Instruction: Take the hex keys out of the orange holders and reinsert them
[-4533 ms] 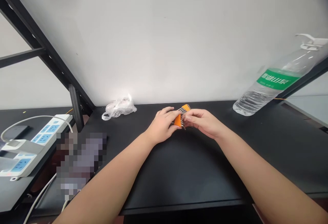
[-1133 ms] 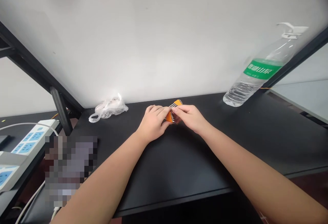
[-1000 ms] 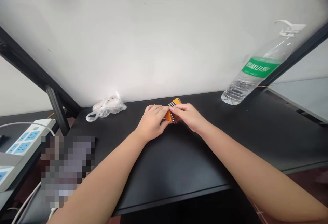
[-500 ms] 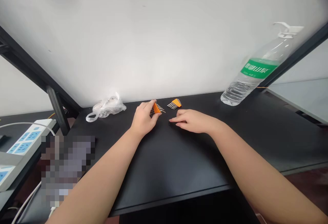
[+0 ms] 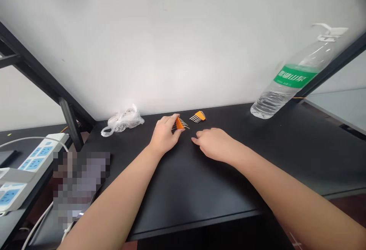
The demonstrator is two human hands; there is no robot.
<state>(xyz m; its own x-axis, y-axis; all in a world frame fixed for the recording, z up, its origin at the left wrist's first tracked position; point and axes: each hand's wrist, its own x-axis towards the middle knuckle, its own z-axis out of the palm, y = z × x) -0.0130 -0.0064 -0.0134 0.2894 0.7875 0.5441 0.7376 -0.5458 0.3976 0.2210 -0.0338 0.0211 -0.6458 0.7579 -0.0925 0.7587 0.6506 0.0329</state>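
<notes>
My left hand (image 5: 164,134) pinches an orange holder with metal pieces (image 5: 179,123) between thumb and fingers, standing on the black table (image 5: 197,196). To its right, near the wall, a second orange holder (image 5: 200,116) lies with several metal prongs pointing left. My right hand (image 5: 213,143) is low over the table, just in front of the second holder, with its fingers curled and the fingertips close together. Whether anything small is between those fingertips cannot be made out.
A large water bottle (image 5: 294,76) with a green label stands at the back right. A crumpled clear plastic bag (image 5: 124,120) lies at the back left. Further left are a power strip (image 5: 37,158), cables, a pixelated object (image 5: 88,177) and a black metal frame (image 5: 42,78).
My right hand has drawn slightly nearer to me, and its fingers are more curled. My left hand keeps its hold on the orange holder. The whole view has shifted slightly.
</notes>
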